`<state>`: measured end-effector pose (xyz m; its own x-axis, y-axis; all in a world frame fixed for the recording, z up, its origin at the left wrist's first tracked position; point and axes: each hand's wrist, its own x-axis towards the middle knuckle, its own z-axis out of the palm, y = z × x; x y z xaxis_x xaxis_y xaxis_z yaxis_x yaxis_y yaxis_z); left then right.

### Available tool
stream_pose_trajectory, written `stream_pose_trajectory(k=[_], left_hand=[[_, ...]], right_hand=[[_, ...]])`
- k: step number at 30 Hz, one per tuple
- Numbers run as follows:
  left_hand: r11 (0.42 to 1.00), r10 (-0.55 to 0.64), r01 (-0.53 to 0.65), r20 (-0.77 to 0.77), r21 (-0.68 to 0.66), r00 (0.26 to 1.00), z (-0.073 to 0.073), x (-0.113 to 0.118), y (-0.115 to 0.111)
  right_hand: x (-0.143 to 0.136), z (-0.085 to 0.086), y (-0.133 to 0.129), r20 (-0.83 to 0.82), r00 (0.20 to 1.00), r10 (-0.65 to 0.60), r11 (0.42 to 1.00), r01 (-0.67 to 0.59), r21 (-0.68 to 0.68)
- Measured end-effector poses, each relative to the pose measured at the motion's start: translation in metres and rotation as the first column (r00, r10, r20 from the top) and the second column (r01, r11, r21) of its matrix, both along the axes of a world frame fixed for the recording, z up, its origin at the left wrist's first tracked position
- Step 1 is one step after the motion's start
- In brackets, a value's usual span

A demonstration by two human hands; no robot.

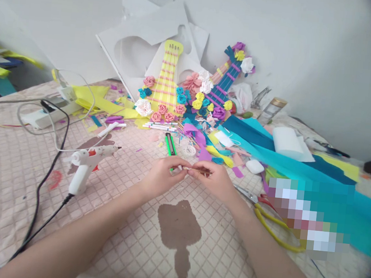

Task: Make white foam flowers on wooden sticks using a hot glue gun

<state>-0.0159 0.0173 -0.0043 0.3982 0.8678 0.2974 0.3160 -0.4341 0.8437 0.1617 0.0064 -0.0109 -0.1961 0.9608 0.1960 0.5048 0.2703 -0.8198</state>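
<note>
Small pale piece (185, 168) pinched at fingertips of left hand (165, 176) and right hand (214, 179), nearer side of green cutter (171, 144); thin stick (204, 172) clasped in right. Piece judged light, soft, easily creased: best held lightly by ends. Stick probably stiff, snappable: best gripped mid-shaft. Material too small to tell.

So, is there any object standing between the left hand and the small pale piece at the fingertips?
Nothing visible does. The left hand pinches the small pale piece, close to the right hand, which holds a thin stick. The green cutter lies just beyond the left hand, not in between.
</note>
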Motion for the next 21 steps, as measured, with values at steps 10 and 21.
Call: stream_pose_trajectory(k=[10, 21], left_hand=[[0.998, -0.023, 0.022, 0.015, 0.057, 1.000, 0.0013, -0.0005, -0.0014], [0.997, -0.014, 0.013, 0.006, 0.080, 1.000, 0.0003, -0.0008, -0.0007]], right_hand=[[-0.0003, 0.0032, -0.0004, -0.028, 1.000, 0.015, 1.000, -0.015, -0.019], [0.0004, -0.0015, 0.0001, 0.009, 1.000, -0.008, 1.000, 0.008, 0.002]])
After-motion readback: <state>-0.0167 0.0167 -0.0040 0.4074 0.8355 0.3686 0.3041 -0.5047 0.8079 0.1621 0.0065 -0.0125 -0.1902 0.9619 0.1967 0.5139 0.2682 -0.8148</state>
